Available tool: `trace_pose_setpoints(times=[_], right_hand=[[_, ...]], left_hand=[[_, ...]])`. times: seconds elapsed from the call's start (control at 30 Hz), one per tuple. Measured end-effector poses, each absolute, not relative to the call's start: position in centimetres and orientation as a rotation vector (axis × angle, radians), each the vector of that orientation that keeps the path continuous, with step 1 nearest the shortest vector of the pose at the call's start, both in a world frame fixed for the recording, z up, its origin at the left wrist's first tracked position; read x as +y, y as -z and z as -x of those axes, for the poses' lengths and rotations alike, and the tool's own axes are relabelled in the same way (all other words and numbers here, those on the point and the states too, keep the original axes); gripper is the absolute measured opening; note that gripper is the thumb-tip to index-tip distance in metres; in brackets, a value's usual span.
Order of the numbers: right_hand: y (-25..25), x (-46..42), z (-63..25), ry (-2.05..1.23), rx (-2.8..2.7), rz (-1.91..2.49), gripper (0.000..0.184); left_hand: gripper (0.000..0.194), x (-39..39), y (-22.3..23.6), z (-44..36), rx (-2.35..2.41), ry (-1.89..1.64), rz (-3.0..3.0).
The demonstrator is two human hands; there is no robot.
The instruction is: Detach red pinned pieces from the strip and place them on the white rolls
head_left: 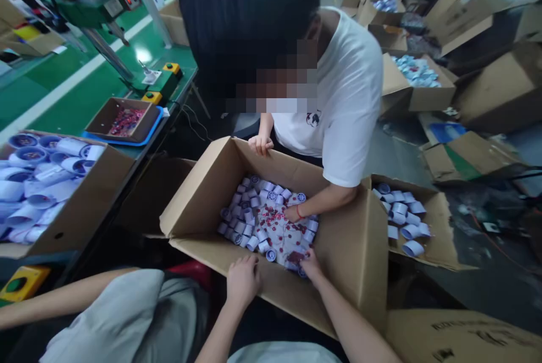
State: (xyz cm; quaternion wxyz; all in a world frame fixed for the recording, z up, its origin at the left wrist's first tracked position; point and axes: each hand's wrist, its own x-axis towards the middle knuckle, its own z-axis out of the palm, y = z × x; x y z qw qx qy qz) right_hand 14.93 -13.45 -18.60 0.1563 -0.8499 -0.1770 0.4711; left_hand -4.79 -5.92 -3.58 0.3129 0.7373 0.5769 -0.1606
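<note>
A large open cardboard box stands in front of me. Inside lie many pale lavender plastic caps and, in the middle, small red parts scattered over a pale bottom. My left hand has its fingers curled over the near rim of the box. My right hand reaches inside near the front right corner, its fingers closed at a dark red flat piece, whose kind I cannot make out. A co-worker opposite holds the far rim with one hand and touches the red parts with the other hand.
A carton of larger lavender cylinders stands at left. Beyond it, a small box of red parts sits on a blue tray. At right is another carton with lavender pieces. Another person's sleeve is close on my left.
</note>
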Motion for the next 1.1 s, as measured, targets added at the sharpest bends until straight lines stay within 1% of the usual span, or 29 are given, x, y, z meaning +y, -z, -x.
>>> trace_pose_setpoints(times=[0.07, 0.13, 0.2, 0.33, 0.4, 0.47, 0.53, 0.6, 0.63, 0.7, 0.83, 0.93, 1.03, 1.1], right_hand=[[16.4, -13.3, -15.2, -1.384, -0.47, 2.377, 0.01], [13.8, -13.2, -15.6, -1.399, -0.474, 2.299, 0.017], [10.5, -13.3, -16.2, -1.402, -0.529, 2.199, 0.02], [2.5, -14.0, -17.8, -1.432, -0.699, 1.975, 0.012], [-2.1, -14.1, -18.7, -1.512, -0.796, 1.793, 0.009], [-6.3, -13.8, -19.7, -1.584, -0.849, 1.625, 0.011], [-9.6, -13.0, -20.4, -1.534, -0.849, 1.548, 0.014], [-11.3, -11.8, -20.9, -1.378, -0.804, 1.547, 0.02], [-11.6, -11.1, -21.0, -1.291, -0.774, 1.558, 0.022], [-11.1, -9.7, -21.0, -1.139, -0.719, 1.576, 0.023], [-7.9, -7.6, -20.7, -0.939, -0.643, 1.613, 0.023], [-5.3, -6.9, -20.9, -0.828, -0.598, 1.65, 0.023], [-3.1, -7.0, -20.9, -0.791, -0.593, 1.669, 0.021], [-2.0, -7.2, -20.4, -0.788, -0.612, 1.681, 0.019]], left_hand=[[0.024, -5.7, 3.6, 4.9, 1.517, 0.39, -1.871], [0.021, -5.5, 3.8, 5.1, 1.502, 0.347, -1.805], [0.018, -5.0, 4.1, 4.9, 1.474, 0.287, -1.726], [0.019, -3.1, 5.0, 2.9, 1.346, 0.077, -1.488], [0.027, -1.9, 5.0, 1.1, 1.274, -0.035, -1.375], [0.041, -1.1, 4.5, -0.8, 1.183, -0.104, -1.292], [0.058, -0.9, 3.4, -2.5, 0.981, -0.086, -1.156], [0.074, -1.4, 2.3, -3.8, 0.667, -0.007, -0.893], [0.079, -1.7, 1.8, -4.2, 0.516, 0.028, -0.741], [0.083, -2.4, 1.1, -4.6, 0.326, 0.03, -0.499], [0.079, -3.0, 0.8, -4.0, 0.304, -0.045, -0.371], [0.067, -2.5, 0.5, -3.0, 0.384, -0.023, -0.33], [0.05, -1.8, -0.1, -2.1, 0.534, -0.153, -0.297], [0.045, -1.5, -0.7, -1.6, 0.605, -0.213, -0.28]])
